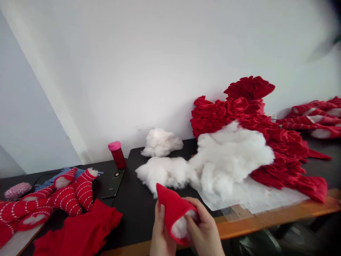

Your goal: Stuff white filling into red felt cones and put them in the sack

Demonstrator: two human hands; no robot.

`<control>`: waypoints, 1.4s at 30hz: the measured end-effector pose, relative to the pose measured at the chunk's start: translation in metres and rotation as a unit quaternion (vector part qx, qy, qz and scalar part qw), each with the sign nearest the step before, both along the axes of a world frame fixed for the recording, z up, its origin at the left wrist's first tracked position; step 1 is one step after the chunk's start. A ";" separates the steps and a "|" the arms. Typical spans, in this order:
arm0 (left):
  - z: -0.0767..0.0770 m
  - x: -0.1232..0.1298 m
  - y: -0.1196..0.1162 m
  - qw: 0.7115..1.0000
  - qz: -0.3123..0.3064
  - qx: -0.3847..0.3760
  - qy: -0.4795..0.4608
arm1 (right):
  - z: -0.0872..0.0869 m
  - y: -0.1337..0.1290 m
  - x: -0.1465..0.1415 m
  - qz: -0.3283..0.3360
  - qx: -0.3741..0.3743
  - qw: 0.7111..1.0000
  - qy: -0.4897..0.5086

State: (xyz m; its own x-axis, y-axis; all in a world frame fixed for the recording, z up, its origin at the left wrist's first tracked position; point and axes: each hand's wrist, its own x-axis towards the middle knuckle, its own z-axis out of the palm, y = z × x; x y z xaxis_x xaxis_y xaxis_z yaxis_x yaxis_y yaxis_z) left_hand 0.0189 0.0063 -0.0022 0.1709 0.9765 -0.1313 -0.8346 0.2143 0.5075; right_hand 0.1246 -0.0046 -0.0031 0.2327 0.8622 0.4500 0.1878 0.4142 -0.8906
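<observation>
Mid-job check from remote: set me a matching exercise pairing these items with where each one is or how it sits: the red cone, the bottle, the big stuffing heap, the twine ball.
Items:
1. Red fabric cone
2. Pink-capped red bottle
3. Large white stuffing heap
4. Red-and-white twine ball

Places:
A. Far left of the black table
B. Held between left hand and right hand
C. On a paper sheet
D. Upright at the table's back edge

Pairs: 1-B; 2-D; 3-C; 4-A
</observation>
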 end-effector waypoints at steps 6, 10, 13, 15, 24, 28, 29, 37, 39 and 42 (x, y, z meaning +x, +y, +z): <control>0.001 -0.002 -0.006 0.923 0.179 0.135 0.311 | 0.006 -0.001 0.007 0.017 0.064 0.997 -0.041; 0.007 -0.002 -0.008 0.890 0.246 0.113 0.366 | 0.003 -0.003 -0.005 0.043 0.023 0.999 -0.005; 0.009 -0.002 -0.007 0.848 0.289 0.123 0.427 | -0.004 0.003 -0.011 -0.018 0.005 0.998 0.061; 0.006 -0.006 -0.006 0.827 0.298 0.107 0.464 | -0.006 0.008 -0.011 -0.049 -0.012 0.994 0.099; -0.033 -0.043 0.003 0.999 -0.027 0.031 0.001 | -0.009 0.007 -0.030 0.130 -0.090 0.963 0.217; -0.037 -0.056 0.013 0.993 -0.081 -0.027 -0.084 | -0.010 0.017 -0.021 0.155 -0.041 0.987 0.029; -0.034 -0.058 0.016 0.992 -0.073 -0.034 -0.095 | -0.009 0.025 -0.015 0.121 -0.027 0.992 -0.035; 0.012 -0.030 0.070 0.997 -0.027 -0.050 -0.043 | -0.028 0.116 -0.001 -0.032 0.013 0.943 -0.330; 0.013 -0.023 0.088 0.998 -0.056 -0.037 -0.022 | -0.028 0.124 -0.001 -0.023 0.006 0.948 -0.317; 0.003 -0.019 0.113 0.996 -0.074 -0.040 -0.004 | -0.020 0.114 0.006 0.025 0.012 0.961 -0.275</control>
